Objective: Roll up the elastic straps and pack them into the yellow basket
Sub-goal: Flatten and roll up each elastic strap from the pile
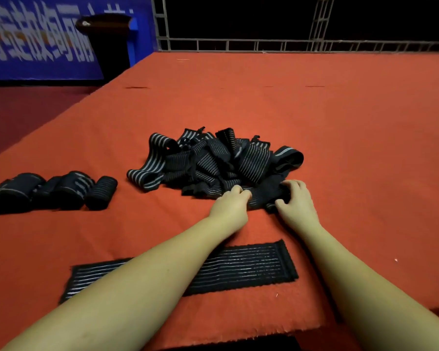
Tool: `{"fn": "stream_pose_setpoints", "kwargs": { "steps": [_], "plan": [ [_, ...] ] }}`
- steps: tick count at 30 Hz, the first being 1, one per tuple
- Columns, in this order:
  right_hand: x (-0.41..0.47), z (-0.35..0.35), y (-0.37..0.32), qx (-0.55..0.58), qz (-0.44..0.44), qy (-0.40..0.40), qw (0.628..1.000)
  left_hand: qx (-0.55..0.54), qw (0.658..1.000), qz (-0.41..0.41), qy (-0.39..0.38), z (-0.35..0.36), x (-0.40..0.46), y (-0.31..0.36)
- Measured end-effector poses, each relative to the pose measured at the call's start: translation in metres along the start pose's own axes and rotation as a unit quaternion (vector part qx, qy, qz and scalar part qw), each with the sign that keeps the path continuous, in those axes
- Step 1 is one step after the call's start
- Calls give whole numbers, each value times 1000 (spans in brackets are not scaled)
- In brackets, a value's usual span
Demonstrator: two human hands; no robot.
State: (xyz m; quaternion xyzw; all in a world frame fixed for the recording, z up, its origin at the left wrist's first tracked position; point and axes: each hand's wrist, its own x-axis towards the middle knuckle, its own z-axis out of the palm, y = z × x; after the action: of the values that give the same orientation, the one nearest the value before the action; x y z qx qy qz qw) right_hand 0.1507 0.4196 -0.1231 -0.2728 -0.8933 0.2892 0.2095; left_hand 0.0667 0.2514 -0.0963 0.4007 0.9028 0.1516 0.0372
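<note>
A heap of black elastic straps with grey stripes (213,160) lies in the middle of the red-covered table (340,122). At the heap's near edge, my left hand (232,206) and my right hand (295,201) both grip one dark strap (266,192), fingers curled over it from either side. One strap (238,269) lies flat and stretched out under my forearms. Several rolled-up straps (61,190) rest in a row at the left. No yellow basket is in view.
The table's near edge (213,340) runs just below my arms and its left edge slants up toward a dark bin (107,39) on the floor. A blue banner (36,39) stands behind. A metal railing (289,44) borders the far side.
</note>
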Motion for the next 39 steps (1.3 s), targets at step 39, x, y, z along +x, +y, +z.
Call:
{"fn": "stream_pose_setpoints", "kwargs": {
  "steps": [39],
  "plan": [
    [-6,-32,-36,118,87,-3,989,-337,873,-20,353,-130,-112,-67]
  ]
}}
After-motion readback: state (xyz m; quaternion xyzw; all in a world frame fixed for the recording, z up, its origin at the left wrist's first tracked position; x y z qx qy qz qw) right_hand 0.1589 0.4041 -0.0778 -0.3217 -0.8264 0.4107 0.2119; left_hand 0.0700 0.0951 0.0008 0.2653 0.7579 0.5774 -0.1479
